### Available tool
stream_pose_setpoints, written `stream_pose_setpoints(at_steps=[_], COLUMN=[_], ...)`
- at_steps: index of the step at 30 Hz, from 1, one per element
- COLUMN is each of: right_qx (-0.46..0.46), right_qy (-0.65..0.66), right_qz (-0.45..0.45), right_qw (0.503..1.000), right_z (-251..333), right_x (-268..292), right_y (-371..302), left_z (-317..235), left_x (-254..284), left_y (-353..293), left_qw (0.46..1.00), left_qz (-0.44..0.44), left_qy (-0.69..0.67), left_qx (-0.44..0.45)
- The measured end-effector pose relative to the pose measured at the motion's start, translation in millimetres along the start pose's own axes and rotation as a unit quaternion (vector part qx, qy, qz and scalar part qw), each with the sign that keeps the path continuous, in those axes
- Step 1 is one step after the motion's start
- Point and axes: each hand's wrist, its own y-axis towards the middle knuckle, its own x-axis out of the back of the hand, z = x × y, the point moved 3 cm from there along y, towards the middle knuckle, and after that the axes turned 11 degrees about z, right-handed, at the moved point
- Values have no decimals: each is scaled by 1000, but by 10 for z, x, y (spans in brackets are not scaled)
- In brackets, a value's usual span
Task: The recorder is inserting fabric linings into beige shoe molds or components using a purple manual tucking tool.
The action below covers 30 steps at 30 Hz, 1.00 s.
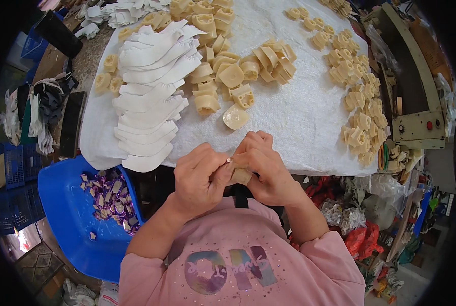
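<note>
My left hand [200, 178] and my right hand [263, 166] meet at the near edge of the white-covered table [299, 112]. Both are closed around one cream-coloured plastic block [240, 176], which peeks out below my fingers. The thumbs press together on top of it. Just beyond my hands a single round cream piece [235, 117] lies on the cloth. A fanned stack of white cut-out sheets [151, 97] runs along the left of the table. A heap of cream blocks [238, 71] sits behind the round piece.
More cream blocks [358, 97] line the table's right side. A beige machine [416, 102] stands at the right edge. A blue tub [70, 214] with purple-wrapped bits sits at lower left. Blue crates [14, 168] and clutter lie on the floor.
</note>
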Motion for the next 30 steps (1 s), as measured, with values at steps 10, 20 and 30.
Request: stream_pose_setpoints(at_steps=[10, 20, 30], right_qx=[50, -79, -146], right_qy=[-29, 171, 523], right_qz=[-74, -136, -212], right_qw=[996, 973, 812], right_z=[-1, 20, -50], right_x=[68, -67, -290], right_y=[24, -83, -243], left_z=[-89, 66, -122], left_x=[65, 254, 92], left_y=[-10, -167, -110], left_qw=[999, 991, 993], left_qz=[-30, -128, -9], left_qy=[31, 23, -29], left_qx=[-31, -36, -116])
